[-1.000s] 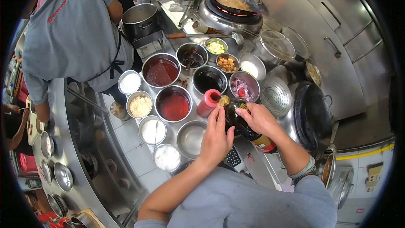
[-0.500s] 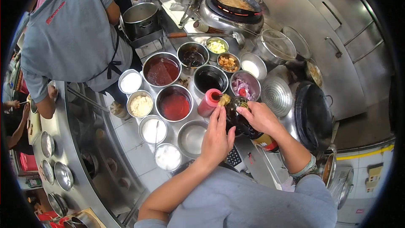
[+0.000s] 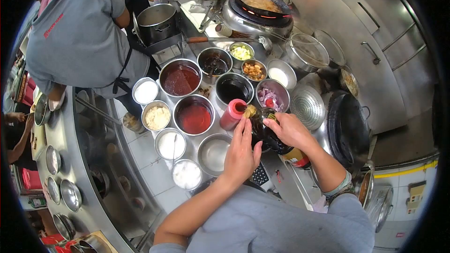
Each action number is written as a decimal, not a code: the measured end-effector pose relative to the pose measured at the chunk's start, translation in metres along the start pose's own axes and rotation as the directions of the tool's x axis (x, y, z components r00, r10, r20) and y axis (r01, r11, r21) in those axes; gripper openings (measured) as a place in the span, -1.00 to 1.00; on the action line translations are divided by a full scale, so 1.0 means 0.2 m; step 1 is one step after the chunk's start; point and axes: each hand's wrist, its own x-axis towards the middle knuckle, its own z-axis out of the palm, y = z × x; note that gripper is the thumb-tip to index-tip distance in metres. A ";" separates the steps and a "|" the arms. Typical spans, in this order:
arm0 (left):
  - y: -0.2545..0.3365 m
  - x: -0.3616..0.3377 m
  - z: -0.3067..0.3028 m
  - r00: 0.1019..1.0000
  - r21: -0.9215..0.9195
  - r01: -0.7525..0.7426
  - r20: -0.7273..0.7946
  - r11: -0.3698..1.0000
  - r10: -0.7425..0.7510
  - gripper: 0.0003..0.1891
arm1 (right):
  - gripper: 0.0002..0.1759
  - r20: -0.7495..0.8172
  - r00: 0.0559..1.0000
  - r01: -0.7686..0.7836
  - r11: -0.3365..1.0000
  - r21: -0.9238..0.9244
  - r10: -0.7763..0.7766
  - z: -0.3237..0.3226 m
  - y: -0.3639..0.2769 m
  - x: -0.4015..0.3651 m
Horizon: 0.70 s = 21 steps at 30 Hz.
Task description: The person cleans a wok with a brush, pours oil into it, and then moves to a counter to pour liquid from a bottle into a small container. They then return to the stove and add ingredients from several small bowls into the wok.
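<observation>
My right hand grips a large dark sauce bottle near its shoulder and holds it tilted. The mouth of that bottle is at the top of a red squeeze bottle. My left hand is at the near side of the two bottles, fingers stretched out and thumb apart. Its fingertips are by the dark bottle's neck; whether they press on the red bottle is hard to see. Beside them stand a bowl of sliced red onion, a pot of black liquid and a bare metal pot.
Pots of red sauce, white powder and chopped garlic stand to the left. A flaming wok is at the back, a dark wok at right. A co-worker stands at the left counter.
The co-worker at left has leaned and shifted an arm beside bowls on the counter. Flames behind the far wok have grown. My hands and both bottles have barely moved.
</observation>
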 end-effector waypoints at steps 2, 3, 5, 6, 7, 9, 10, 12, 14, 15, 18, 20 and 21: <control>0.00 0.00 0.00 1.000 0.000 -0.010 -0.004 1.000 0.010 -0.30 | -0.40 0.005 1.000 0.001 1.000 -0.005 -0.001 0.00 0.00 0.00; 0.00 0.00 0.00 1.000 0.002 -0.020 -0.007 1.000 0.020 -0.30 | -0.40 0.011 1.000 0.002 1.000 -0.009 -0.002 0.00 0.00 0.00; 0.00 0.00 0.00 1.000 0.008 -0.021 -0.009 1.000 0.021 -0.30 | -0.39 0.008 1.000 0.010 1.000 -0.014 -0.010 -0.01 0.00 0.00; 0.00 0.00 0.00 1.000 0.011 -0.021 -0.009 1.000 0.021 -0.30 | -0.39 0.007 1.000 0.016 1.000 -0.020 -0.016 -0.01 0.00 0.00; 0.00 0.00 0.00 1.000 0.012 -0.022 -0.010 1.000 0.022 -0.30 | -0.39 0.005 1.000 0.017 1.000 -0.020 -0.017 -0.01 0.00 0.00; 0.00 0.00 0.00 1.000 0.011 -0.020 -0.009 1.000 0.020 -0.31 | -0.40 0.012 1.000 0.004 1.000 -0.016 -0.004 0.00 0.00 0.01; 0.00 -0.01 0.00 1.000 0.012 -0.021 -0.011 1.000 0.021 -0.31 | -0.40 0.011 1.000 0.006 1.000 -0.016 -0.006 0.00 0.01 0.01; 0.00 -0.01 0.00 1.000 0.007 -0.023 -0.011 1.000 0.023 -0.31 | -0.44 -0.059 0.997 0.044 0.999 0.005 -0.044 0.02 0.03 0.01; 0.01 0.00 0.00 1.000 0.009 -0.018 -0.009 1.000 0.018 -0.31 | -0.44 -0.053 0.998 0.044 0.999 0.018 -0.043 0.01 0.01 0.00; 0.01 -0.01 0.00 1.000 0.008 -0.012 -0.004 1.000 0.012 -0.32 | -0.44 -0.044 0.998 0.039 0.999 0.031 -0.038 0.00 0.01 0.00; 0.01 -0.01 0.00 1.000 0.008 -0.008 0.001 1.000 0.008 -0.32 | -0.43 -0.033 0.999 0.016 1.000 0.006 -0.016 0.00 0.01 0.00; 0.01 -0.01 0.00 1.000 0.011 -0.009 0.001 1.000 0.009 -0.32 | -0.43 -0.036 0.999 0.025 1.000 0.012 -0.025 0.00 0.01 -0.01; 0.01 -0.01 0.00 1.000 0.014 -0.009 0.001 1.000 0.009 -0.33 | -0.43 -0.040 0.999 0.034 0.999 0.019 -0.034 0.00 0.01 -0.01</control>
